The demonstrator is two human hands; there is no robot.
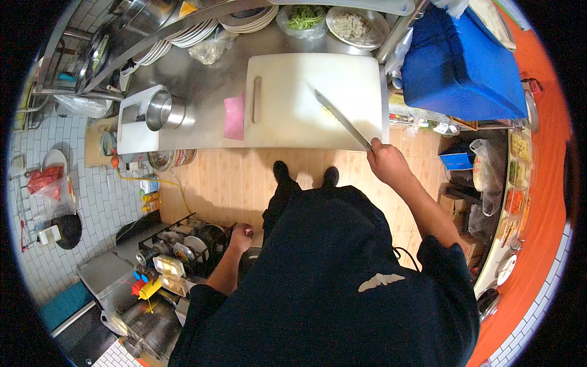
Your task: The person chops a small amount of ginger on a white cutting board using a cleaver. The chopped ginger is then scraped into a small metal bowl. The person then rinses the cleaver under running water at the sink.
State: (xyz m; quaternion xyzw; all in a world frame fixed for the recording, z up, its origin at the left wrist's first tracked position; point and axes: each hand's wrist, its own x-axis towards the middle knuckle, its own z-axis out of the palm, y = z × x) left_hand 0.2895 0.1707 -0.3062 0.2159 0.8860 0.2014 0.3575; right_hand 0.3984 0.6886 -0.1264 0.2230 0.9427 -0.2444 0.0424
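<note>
My right hand (386, 161) grips the handle of a kitchen knife (341, 118) at the front edge of a large white cutting board (293, 98). The blade slants up and to the left across the board. A small heap of pale yellow chopped food (328, 113) lies against the blade. Away from the board, low at my left side, is my left hand (241, 237). Its fingers look curled, and whether it holds anything does not show. A pink cloth (234, 117) lies just left of the board on the steel counter (206, 96).
A steel pot (164, 110) stands at the smaller white board (137, 137). Behind are stacked plates (195, 34), a bowl of cut greens (302, 20) and a covered bowl (357, 26). A blue bin (458, 69) is right; a stove (197, 238) and yellow squeeze bottle (150, 288) are lower left.
</note>
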